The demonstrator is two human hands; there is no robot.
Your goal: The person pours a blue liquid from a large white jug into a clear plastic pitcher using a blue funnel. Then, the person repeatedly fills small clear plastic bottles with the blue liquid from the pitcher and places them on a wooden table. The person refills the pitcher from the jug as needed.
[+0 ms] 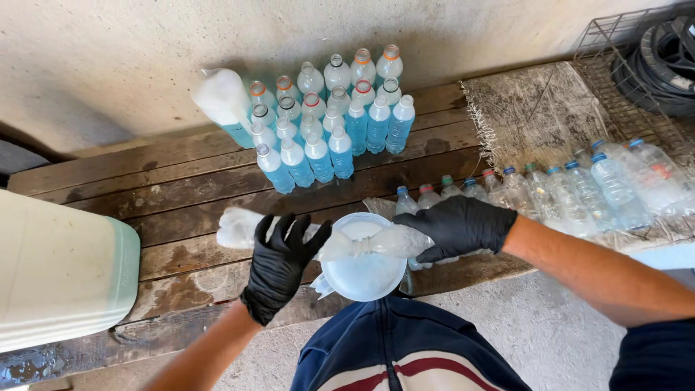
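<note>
A weathered plank counter (181,181) runs along a rough plaster wall (145,51), and I stand over it in black gloves. At my left sits a big pale canister (58,268) with a greenish edge. At the far right a wire rack (622,101) holds coiled black hose (662,58), with a frayed grey mat (536,108) beside it. Against the wall stands a cluster of blue-filled bottles (326,123), some capped white, some open with orange or red neck rings; a larger foam-topped bottle (224,101) leans at the cluster's left edge. A row of empty clear bottles (572,192) lies along the counter's right end.

Near the front edge, a white plastic funnel (364,257) sits with its mouth facing up at me. Across it I stretch a crumpled clear plastic bag (289,235). My left hand (279,264) has its fingers spread and released, resting on the bag; my right hand (460,228) has its fingers clenched on the bag's twisted end over the funnel's rim.

The risks, as I judge them: the left hand's loose hold could let the bag slide off, and a hard pull from the right could tip the funnel, which I cannot see being steadied, and spill onto the planks or my jacket (405,347).
</note>
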